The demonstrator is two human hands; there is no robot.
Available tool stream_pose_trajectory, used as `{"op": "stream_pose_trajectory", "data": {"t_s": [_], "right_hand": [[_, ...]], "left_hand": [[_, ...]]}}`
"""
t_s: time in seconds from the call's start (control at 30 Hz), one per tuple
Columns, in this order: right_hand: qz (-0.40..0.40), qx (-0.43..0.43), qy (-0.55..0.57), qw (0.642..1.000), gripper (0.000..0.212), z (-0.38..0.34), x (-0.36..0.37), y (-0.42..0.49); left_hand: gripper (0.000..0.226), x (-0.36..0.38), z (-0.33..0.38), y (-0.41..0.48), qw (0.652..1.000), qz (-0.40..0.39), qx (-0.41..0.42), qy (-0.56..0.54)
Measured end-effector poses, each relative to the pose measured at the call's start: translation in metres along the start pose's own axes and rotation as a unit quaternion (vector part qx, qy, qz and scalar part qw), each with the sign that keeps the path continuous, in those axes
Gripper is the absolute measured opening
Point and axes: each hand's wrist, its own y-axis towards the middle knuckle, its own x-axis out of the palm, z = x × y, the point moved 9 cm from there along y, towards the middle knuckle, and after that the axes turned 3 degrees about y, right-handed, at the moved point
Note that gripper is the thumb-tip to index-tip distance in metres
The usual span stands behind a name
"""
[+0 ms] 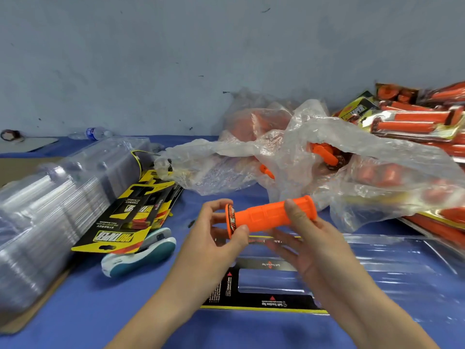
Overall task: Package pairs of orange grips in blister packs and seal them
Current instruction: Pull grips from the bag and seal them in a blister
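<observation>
tabletop (100,311): covered by a smooth blue cloth, backed by a scuffed grey-blue wall.
open blister pack (402,260): a glossy clear plastic shell lying flat on the tabletop under the hands, with moulded troughs and a black card insert edged in yellow.
orange rubber handle (266,215): a matte moulded tube with shallow ribbed panels. Its left end has a wide flange with a black-and-orange printed ring. It is held nearly level in the air just above the open blister pack.
left grip (216,235): the person's left hand, fingers curled, with thumb and fingertips pinching the flanged end of the orange rubber handle.
right grip (309,245): the right hand, with the thumb over the top of the barrel and the fingers curled beneath, clasping the plain end.
plastic bag (314,127): thin, crinkled and translucent, slumped behind the hands; loose orange handles (324,152) show through its mouth.
finished packs (415,122): a shiny pile at the far right, with orange tubes under clear film on yellow-black cards.
stack of clear shells (50,210): nested, ridged transparent plastic lying on its side at the left, on a sheet of brown cardboard (32,311).
printed cards (130,215): flat yellow-and-black card leaning against that stack.
teal-and-white object (141,255): rounded, hard-looking, partly under the cards; I cannot tell what it is.
water bottle (93,133): clear with a blue label, lying by the wall.
</observation>
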Motion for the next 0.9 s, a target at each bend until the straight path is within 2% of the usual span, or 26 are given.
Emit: {"op": "stream_pose_trajectory", "data": {"t_s": [0.1, 0.23, 0.37, 0.43, 0.5, 0.57, 0.6, 0.7, 0.73, 0.9], "right_hand": [[0.021, -0.008, 0.034, 0.999, 0.049, -0.007, -0.01, 0.002], [0.021, -0.023, 0.021, 0.999, 0.041, -0.01, -0.012, 0.001], [0.017, -0.036, -0.008, 0.999, 0.036, -0.012, -0.015, 0.002], [0.014, -0.053, -0.045, 0.997, 0.038, -0.017, -0.015, 0.002], [0.019, -0.086, -0.137, 0.987, 0.035, -0.027, -0.018, 0.003], [0.032, -0.155, -0.283, 0.946, 0.027, -0.044, -0.026, 0.002], [0.042, -0.191, -0.37, 0.908, 0.025, -0.053, -0.031, 0.001], [0.072, -0.24, -0.608, 0.753, 0.03, -0.064, -0.045, -0.001], [0.078, -0.237, -0.648, 0.72, 0.031, -0.062, -0.05, 0.0], [0.054, -0.189, -0.726, 0.659, 0.027, -0.043, -0.058, 0.002]], "left_hand": [[0.028, -0.009, -0.003, 0.002, 1.0, 0.019, -0.004, 0.016], [0.014, -0.01, -0.008, 0.002, 0.999, 0.034, -0.016, 0.026], [0.016, -0.01, -0.003, 0.003, 0.997, 0.042, 0.001, 0.063], [0.018, -0.012, -0.001, 0.004, 0.994, 0.05, 0.006, 0.095], [0.021, -0.019, -0.003, 0.007, 0.994, 0.064, -0.006, 0.094], [0.021, -0.027, -0.006, 0.01, 0.991, 0.078, -0.011, 0.108], [0.02, -0.031, -0.007, 0.011, 0.989, 0.082, -0.014, 0.118], [0.018, -0.035, -0.015, 0.011, 0.985, 0.089, -0.031, 0.144], [0.018, -0.035, -0.017, 0.01, 0.983, 0.092, -0.033, 0.158], [0.019, -0.025, -0.025, 0.009, 0.977, 0.095, -0.052, 0.183]]}}
